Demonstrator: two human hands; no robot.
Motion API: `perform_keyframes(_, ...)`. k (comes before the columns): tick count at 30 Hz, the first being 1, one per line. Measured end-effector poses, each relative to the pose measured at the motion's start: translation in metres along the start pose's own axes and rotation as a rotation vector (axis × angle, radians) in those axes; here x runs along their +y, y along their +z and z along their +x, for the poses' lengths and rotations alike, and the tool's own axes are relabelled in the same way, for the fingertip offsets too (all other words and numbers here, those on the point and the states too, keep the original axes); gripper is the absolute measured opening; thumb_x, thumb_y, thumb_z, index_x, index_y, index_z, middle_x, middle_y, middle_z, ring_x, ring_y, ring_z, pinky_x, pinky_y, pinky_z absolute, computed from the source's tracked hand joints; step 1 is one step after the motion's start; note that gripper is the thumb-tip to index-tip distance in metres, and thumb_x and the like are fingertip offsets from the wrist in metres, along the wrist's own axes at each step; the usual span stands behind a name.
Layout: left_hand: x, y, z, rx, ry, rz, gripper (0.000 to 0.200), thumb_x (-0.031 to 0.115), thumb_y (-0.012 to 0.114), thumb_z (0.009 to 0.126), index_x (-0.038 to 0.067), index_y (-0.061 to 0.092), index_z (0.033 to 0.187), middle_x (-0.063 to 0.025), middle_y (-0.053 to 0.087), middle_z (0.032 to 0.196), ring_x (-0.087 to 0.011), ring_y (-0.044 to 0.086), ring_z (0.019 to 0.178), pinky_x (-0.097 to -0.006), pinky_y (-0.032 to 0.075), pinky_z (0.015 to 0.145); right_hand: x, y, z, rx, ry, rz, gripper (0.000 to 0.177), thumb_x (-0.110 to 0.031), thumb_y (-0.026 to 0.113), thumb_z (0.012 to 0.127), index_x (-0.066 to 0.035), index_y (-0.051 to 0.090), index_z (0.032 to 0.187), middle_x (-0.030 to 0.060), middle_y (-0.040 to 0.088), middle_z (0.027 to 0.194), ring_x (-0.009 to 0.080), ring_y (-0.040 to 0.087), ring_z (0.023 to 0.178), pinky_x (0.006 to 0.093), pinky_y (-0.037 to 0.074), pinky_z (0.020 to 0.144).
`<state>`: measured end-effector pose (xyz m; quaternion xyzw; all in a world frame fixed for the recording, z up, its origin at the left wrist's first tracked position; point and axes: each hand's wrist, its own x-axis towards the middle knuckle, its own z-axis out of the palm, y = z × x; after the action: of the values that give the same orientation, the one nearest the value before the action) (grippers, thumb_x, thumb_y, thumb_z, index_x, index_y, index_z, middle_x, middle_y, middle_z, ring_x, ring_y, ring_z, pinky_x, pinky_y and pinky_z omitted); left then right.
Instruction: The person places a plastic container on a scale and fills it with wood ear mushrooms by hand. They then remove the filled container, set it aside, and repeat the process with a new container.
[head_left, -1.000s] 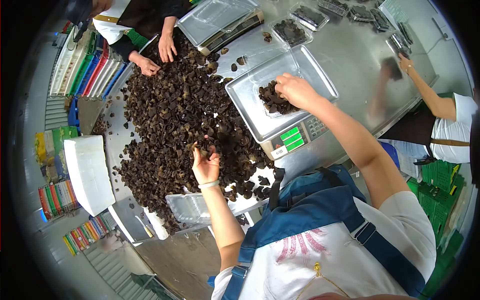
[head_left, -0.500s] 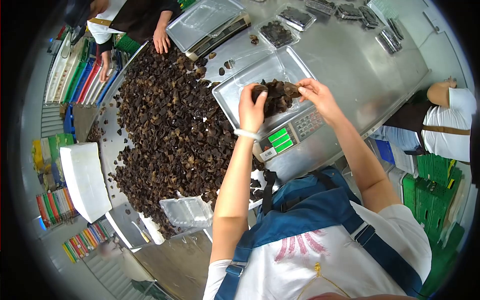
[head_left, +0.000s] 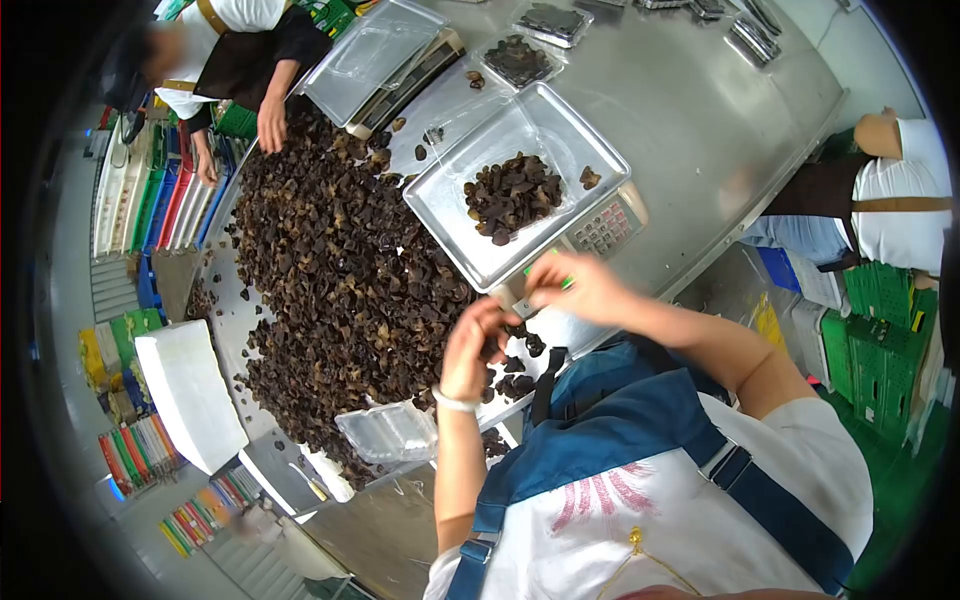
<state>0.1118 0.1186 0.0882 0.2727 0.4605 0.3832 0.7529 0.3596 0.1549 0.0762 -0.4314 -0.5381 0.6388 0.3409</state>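
A wide stainless steel table (head_left: 700,110) fills the scene. A broad heap of dark brown dried fungus (head_left: 330,260) covers its left half. To the right of the heap a square steel weighing tray (head_left: 445,225) sits on a grey digital scale (head_left: 608,228), and a small portion of the same fungus (head_left: 512,195) lies in the middle of the tray. A white foam box (head_left: 190,395) stands at the near left, with a stack of clear plastic punnets (head_left: 388,432) at the near table edge.

The left hand (head_left: 478,345) rises on an upright forearm, wrist bent and fingers curled toward the right. It is just above a few loose fungus pieces (head_left: 515,382). The right hand (head_left: 575,290) comes in from the right on a bent arm, over the scale's near edge, with its fingertips drawn together. Both hands are blurred, so I cannot tell whether either grips anything.
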Motion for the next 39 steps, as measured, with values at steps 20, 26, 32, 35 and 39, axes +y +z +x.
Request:
perform_keyframes(20,-0.081,-0.104,-0.084,0.522,0.110,-0.306,0.018,0.030,0.063,0.104,0.013,0.061,0.109,-0.0026,0.066,0.096,-0.0149,0.061,0.083,-0.0289,0.049,0.069,0.073,-0.146,0.065,0.368,-0.191,-0.957,0.025,-0.001,0.069,0.081,-0.009,0.066,0.105,0.0135,0.065,0.103,0.0352,0.066,0.090,0.0402,0.055,0.084)
perform_keyframes(26,-0.086,-0.085,-0.096,0.408,0.005,-0.506,0.025,0.033,0.062,0.105,0.011,0.062,0.116,-0.0049,0.068,0.105,-0.0146,0.063,0.083,-0.0255,0.053,0.065,0.025,-0.034,0.024,0.481,-0.176,-0.401,0.029,0.005,0.070,0.079,-0.008,0.065,0.103,0.0069,0.062,0.097,0.0180,0.064,0.085,0.0324,0.053,0.073)
perform_keyframes(32,-0.086,-0.076,-0.067,0.424,0.060,-0.516,0.021,0.036,0.063,0.104,0.016,0.062,0.108,0.0021,0.063,0.095,-0.0116,0.061,0.081,-0.0264,0.050,0.063,0.040,0.119,0.026,-0.170,-0.258,-0.361,0.024,-0.006,0.071,0.082,-0.006,0.064,0.105,0.0079,0.061,0.102,0.0259,0.064,0.096,0.0362,0.054,0.082)
perform_keyframes(35,-0.076,-0.093,-0.060,0.402,0.029,-0.613,0.037,0.048,0.053,0.106,0.015,0.062,0.119,-0.0014,0.068,0.107,-0.0178,0.066,0.089,-0.0320,0.054,0.074,0.029,0.155,0.043,-0.265,-0.475,-0.478,0.028,-0.015,0.073,0.082,-0.008,0.066,0.108,0.0075,0.063,0.106,0.0303,0.063,0.103,0.0413,0.053,0.088)
perform_keyframes(39,-0.075,-0.103,-0.062,0.137,0.121,-0.853,0.043,0.048,0.045,0.109,0.011,0.063,0.122,-0.0069,0.069,0.120,-0.0235,0.068,0.103,-0.0390,0.056,0.085,0.018,0.160,0.056,-0.489,-0.474,-0.566,0.034,-0.023,0.076,0.082,-0.009,0.069,0.112,0.0069,0.068,0.104,0.0303,0.062,0.107,0.0419,0.052,0.092)
